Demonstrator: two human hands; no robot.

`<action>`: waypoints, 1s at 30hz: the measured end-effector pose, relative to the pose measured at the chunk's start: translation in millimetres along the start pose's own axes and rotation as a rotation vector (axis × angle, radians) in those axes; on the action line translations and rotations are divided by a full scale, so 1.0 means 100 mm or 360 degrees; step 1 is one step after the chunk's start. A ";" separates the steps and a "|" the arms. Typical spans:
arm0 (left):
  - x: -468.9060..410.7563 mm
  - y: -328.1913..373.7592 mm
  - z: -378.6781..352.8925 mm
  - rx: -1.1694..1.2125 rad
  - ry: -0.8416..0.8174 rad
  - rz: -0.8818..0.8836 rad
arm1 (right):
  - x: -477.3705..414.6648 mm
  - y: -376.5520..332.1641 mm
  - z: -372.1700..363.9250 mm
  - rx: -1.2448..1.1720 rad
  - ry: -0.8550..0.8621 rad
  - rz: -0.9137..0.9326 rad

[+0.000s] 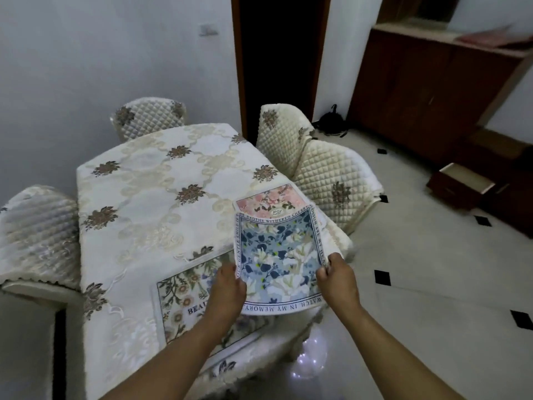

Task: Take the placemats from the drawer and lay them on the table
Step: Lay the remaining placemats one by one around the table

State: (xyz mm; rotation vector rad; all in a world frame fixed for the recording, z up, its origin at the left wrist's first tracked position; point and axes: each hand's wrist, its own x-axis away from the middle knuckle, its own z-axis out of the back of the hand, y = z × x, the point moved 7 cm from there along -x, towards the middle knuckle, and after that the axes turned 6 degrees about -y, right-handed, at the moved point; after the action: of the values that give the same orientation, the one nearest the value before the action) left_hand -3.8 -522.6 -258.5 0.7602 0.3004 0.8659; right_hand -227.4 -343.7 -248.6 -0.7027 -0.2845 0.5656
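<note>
Blue-flowered placemat (281,256) is pinched at both side edges by left hand (227,287) and right hand (336,277); two more placemats, pink (272,202) and cream (184,295), lie on the table (138,180).

chairs: four quilted cream covers with brown floral motifs; one at far end (148,116), two along the right side (281,134) (336,183), one at left (37,235)
doorway: dark opening (281,53) behind the far chairs, brown wood frame
wall: plain grey-white; small fitting (207,29) high up, too blurred to identify
cabinet: dark brown wood unit (427,90) at right, pale top shelf
shelf item: reddish flat thing (490,39) on the cabinet top, possibly cloth
floor: pale tiles (418,255) with small black diamond insets
bag: black object (330,121) on the floor near the doorway
glare: light reflections (310,359) on the floor, near edge
</note>
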 end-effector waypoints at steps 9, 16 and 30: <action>-0.50 1.79 -1.34 0.0053 0.0044 -0.0136 | -0.69 1.23 1.81 -0.0061 0.0215 -0.0075; -0.98 2.81 -2.02 0.0025 -0.0013 -0.0281 | -1.14 1.94 2.73 -0.0095 0.0375 -0.0180; -2.87 4.22 -3.33 0.0192 -0.0215 -0.0607 | -2.70 2.94 3.78 -0.0109 0.0655 -0.0455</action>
State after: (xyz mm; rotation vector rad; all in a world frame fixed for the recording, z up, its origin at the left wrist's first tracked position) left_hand -601.6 -412.6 -210.6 0.8357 0.3651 0.4379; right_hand -724.6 -116.9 -186.1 -0.8104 -0.0176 0.1320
